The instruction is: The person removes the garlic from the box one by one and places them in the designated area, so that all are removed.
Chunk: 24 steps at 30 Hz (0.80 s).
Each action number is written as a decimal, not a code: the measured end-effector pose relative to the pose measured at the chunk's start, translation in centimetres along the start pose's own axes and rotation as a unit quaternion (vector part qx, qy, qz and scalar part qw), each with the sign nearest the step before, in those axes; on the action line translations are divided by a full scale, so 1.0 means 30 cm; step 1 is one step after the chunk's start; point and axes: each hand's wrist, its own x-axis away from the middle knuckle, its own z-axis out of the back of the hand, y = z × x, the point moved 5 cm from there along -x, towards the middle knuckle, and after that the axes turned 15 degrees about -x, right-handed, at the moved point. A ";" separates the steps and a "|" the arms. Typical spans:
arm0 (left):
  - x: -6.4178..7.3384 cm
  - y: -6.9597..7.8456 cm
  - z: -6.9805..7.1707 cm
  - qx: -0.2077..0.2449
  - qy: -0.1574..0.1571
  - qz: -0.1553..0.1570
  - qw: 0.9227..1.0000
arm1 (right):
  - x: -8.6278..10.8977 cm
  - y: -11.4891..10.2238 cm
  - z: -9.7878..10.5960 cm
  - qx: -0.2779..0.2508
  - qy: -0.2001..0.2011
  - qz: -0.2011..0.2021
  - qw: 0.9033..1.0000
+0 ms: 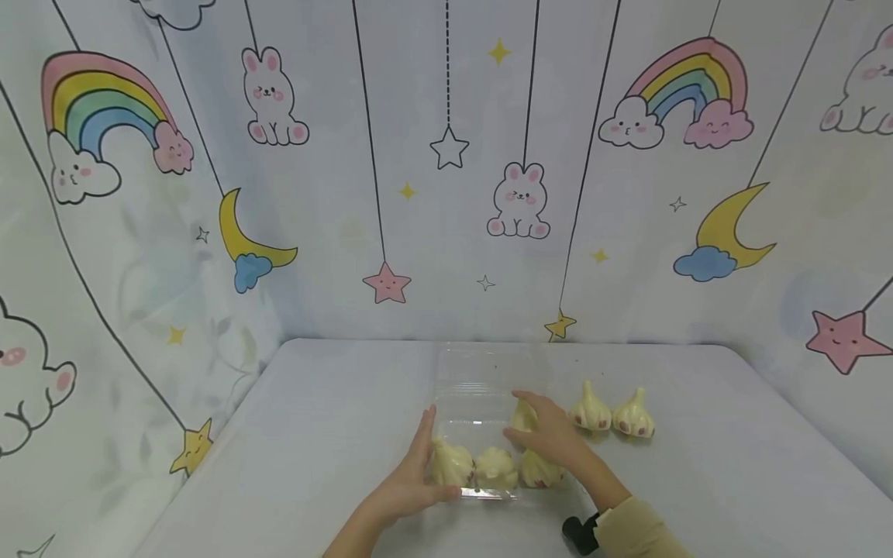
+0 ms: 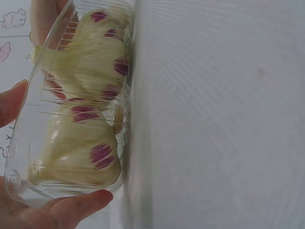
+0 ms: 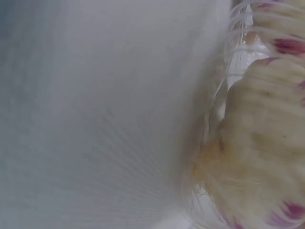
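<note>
A clear plastic clamshell box [image 1: 474,493] lies on the table with its lid laid back. My left hand [image 1: 412,473] grips its left end, thumb at the front edge and fingers along the side. Along the front of the box sit three garlic bulbs, among them a left one [image 1: 452,463] and a middle one [image 1: 497,468]. My right hand [image 1: 554,434] holds another garlic bulb [image 1: 525,417] between thumb and fingers at the back right of the box, partly hiding it. Purple-marked garlic [image 2: 81,148] shows through the box wall in the left wrist view; the right wrist view shows garlic [image 3: 267,119] up close.
Two more garlic bulbs, one nearer [image 1: 591,409] and one farther right [image 1: 633,415], stand on the white table [image 1: 335,403] right of the box. The transparent lid [image 1: 474,368] reaches toward the back edge. A patterned curtain [image 1: 321,194] hangs behind. A black device [image 1: 580,535] sits at the right sleeve.
</note>
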 end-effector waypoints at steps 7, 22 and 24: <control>0.000 0.000 0.000 -0.001 0.002 0.001 1.000 | -0.004 0.010 0.002 -0.016 0.003 0.005 1.000; -0.002 -0.007 -0.002 -0.003 0.003 0.003 1.000 | -0.018 0.008 0.011 0.013 0.050 0.024 0.998; -0.001 -0.006 -0.001 0.000 0.003 0.002 1.000 | -0.019 0.005 0.013 0.012 0.056 0.022 0.998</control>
